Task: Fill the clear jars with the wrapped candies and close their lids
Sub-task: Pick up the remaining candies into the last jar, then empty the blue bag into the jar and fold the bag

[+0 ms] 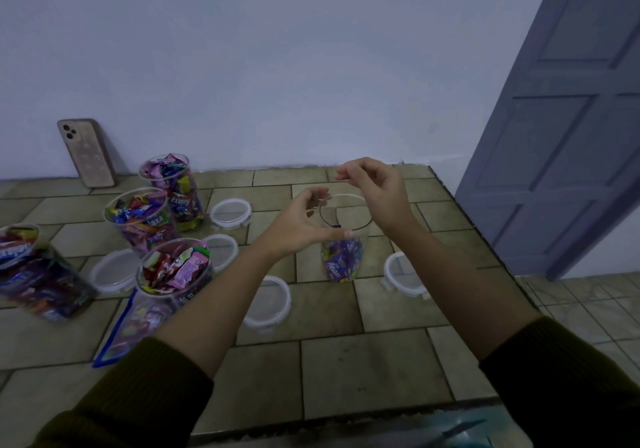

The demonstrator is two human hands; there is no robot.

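jar: apparently resting upright on the tiled table, wrapped candies filling its lower part only, mouth staying uncovered for filling.
left hand: gripping the jar's upper wall, likely steadying it.
right hand: hovering above the jar's mouth, fingers loosely curled; whether it is pinching a candy cannot be told.
lid: lying just right of the jar, awaiting closing.
full jars: standing left of the jar, lidless.

Pale wall, tiled counter, panelled door
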